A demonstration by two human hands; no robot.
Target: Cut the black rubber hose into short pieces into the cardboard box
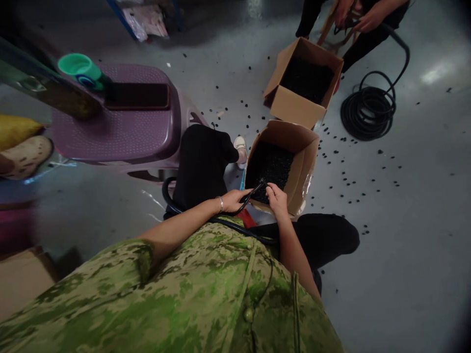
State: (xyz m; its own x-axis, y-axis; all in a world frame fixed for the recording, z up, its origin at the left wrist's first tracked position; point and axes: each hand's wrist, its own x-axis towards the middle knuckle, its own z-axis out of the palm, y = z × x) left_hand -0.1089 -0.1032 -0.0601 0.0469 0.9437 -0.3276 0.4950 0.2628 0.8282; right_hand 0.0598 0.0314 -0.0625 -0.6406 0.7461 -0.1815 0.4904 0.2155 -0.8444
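Note:
My left hand (232, 201), with a bracelet at the wrist, is closed around a thin black hose (250, 197). The hose points up and right, its end over the near cardboard box (307, 162). At that end my right hand (277, 200) is closed with fingertips pinched together; what they hold, if anything, is too small to make out. Many small black pieces (274, 164) lie inside this box, below both hands. More black hose (235, 226) runs across my lap and loops by my left knee.
Beyond stands a second cardboard box (298, 105) of black pieces, where another person's hands (371, 22) hold a black hose leading to a coil (368, 115). Black bits dot the floor. On my left, a purple stool (125, 135) carries a phone (140, 95) and a green-topped bottle (79, 66).

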